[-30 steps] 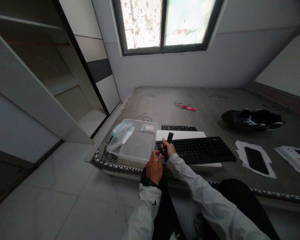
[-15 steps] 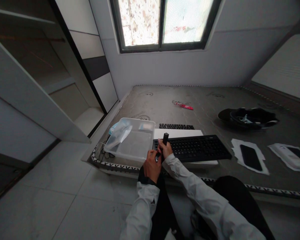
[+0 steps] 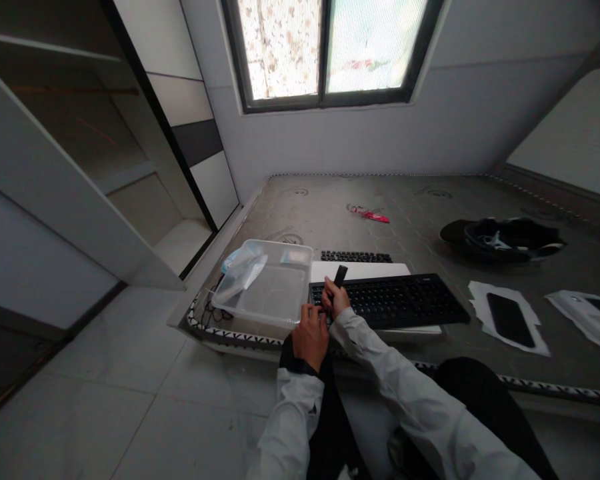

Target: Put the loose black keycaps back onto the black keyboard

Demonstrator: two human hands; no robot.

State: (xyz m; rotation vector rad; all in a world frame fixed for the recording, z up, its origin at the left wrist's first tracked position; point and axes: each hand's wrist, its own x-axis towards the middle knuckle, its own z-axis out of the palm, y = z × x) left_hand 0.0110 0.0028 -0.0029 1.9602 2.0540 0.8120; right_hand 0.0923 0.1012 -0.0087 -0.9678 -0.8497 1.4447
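Note:
My right hand (image 3: 338,303) is closed round a small black stick-shaped tool (image 3: 339,275), which stands upright over the left end of a black keyboard (image 3: 395,301). Just left of it, my left hand (image 3: 311,335) has its fingers curled and pinched at the keyboard's left edge, touching the lower end of the tool. What the left fingers pinch is too small to make out. The keyboard lies on a white sheet (image 3: 365,270) on a grey mattress (image 3: 410,220). A clear plastic bin (image 3: 267,290) sits directly left of the keyboard.
A second black keyboard (image 3: 356,257) lies behind the white sheet. Two phones on white wrappers (image 3: 510,319) (image 3: 587,313) lie at the right, a black helmet-like object (image 3: 505,237) behind them, a red wrapper (image 3: 373,215) farther back. Wardrobe at left, tiled floor below.
The tool tilted slightly right and back in my right hand. My left hand's fingers shifted up to the keyboard's left edge. The view drifted a little.

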